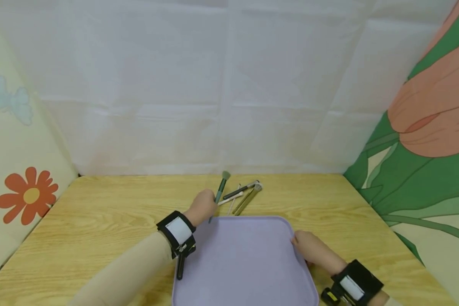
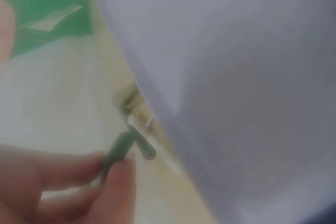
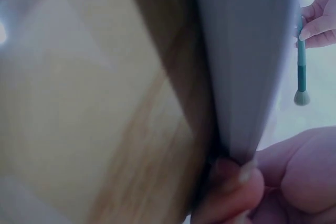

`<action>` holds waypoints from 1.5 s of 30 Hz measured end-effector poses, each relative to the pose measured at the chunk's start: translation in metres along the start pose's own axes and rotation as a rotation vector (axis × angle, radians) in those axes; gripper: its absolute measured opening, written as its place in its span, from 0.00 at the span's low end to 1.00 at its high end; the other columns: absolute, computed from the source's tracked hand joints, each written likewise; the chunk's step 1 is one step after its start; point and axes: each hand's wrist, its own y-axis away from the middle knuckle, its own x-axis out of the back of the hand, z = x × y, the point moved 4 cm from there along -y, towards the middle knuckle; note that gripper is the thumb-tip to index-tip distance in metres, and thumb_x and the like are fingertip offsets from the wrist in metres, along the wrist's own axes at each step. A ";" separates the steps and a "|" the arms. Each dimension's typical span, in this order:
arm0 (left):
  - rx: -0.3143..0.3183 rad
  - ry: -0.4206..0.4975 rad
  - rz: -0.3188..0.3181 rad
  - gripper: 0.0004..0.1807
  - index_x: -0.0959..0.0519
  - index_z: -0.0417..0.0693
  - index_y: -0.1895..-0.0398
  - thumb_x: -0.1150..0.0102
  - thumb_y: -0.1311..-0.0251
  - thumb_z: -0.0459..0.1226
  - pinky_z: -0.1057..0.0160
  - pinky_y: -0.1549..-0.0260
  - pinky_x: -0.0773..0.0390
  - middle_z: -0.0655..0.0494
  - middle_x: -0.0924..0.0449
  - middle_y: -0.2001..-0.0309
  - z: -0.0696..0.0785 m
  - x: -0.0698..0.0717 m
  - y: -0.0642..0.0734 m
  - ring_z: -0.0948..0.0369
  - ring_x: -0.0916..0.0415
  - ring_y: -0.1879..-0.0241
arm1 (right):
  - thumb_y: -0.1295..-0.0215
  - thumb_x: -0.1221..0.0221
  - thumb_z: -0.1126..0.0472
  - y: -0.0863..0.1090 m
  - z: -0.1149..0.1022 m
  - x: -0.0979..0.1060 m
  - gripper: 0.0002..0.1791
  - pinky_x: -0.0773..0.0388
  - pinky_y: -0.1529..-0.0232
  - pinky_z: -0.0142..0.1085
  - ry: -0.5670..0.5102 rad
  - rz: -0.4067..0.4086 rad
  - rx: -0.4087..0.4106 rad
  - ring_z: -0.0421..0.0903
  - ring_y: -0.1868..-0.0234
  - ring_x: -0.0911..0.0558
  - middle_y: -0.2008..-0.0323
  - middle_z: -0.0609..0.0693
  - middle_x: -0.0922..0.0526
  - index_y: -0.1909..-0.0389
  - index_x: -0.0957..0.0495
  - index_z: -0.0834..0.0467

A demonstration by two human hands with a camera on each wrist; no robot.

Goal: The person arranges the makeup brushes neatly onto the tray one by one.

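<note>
My left hand pinches a green makeup brush by its handle, with the bristles pointing up and away, over the tray's far left corner. In the left wrist view, thumb and fingers close on the green handle. The purple tray lies in front of me, and my right hand grips its right rim. From the right wrist view, the fingers curl round the tray's edge, and the green brush hangs beyond it. Several brushes, a dark-handled brush and a gold-handled brush among them, lie in a loose pile behind the tray.
A wooden table extends on both sides of the tray. Behind it hangs a white sheet. A floral panel stands on the right, and another panel with a red flower borders the left.
</note>
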 end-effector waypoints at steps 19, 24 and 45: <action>-0.039 0.058 -0.015 0.04 0.22 0.31 0.79 0.41 0.49 0.22 0.69 0.84 0.34 0.55 0.30 0.83 -0.010 -0.001 0.022 0.62 0.35 0.82 | 0.27 0.55 0.67 0.000 0.000 -0.001 0.11 0.29 0.83 0.34 -0.002 -0.010 -0.005 0.43 0.85 0.31 0.81 0.52 0.33 0.70 0.30 0.66; -0.048 0.052 -0.017 0.04 0.22 0.30 0.77 0.40 0.47 0.23 0.68 0.83 0.31 0.53 0.28 0.81 -0.013 -0.005 0.027 0.62 0.33 0.81 | 0.27 0.55 0.67 0.000 0.000 -0.001 0.11 0.30 0.83 0.34 -0.006 -0.012 -0.003 0.43 0.85 0.31 0.81 0.52 0.32 0.69 0.29 0.67; -0.062 0.052 -0.051 0.02 0.21 0.30 0.73 0.40 0.44 0.24 0.67 0.84 0.30 0.52 0.26 0.80 -0.015 -0.001 0.046 0.62 0.33 0.81 | 0.27 0.56 0.67 0.002 0.001 -0.001 0.12 0.32 0.85 0.33 -0.020 -0.008 0.013 0.41 0.88 0.33 0.82 0.52 0.32 0.69 0.29 0.66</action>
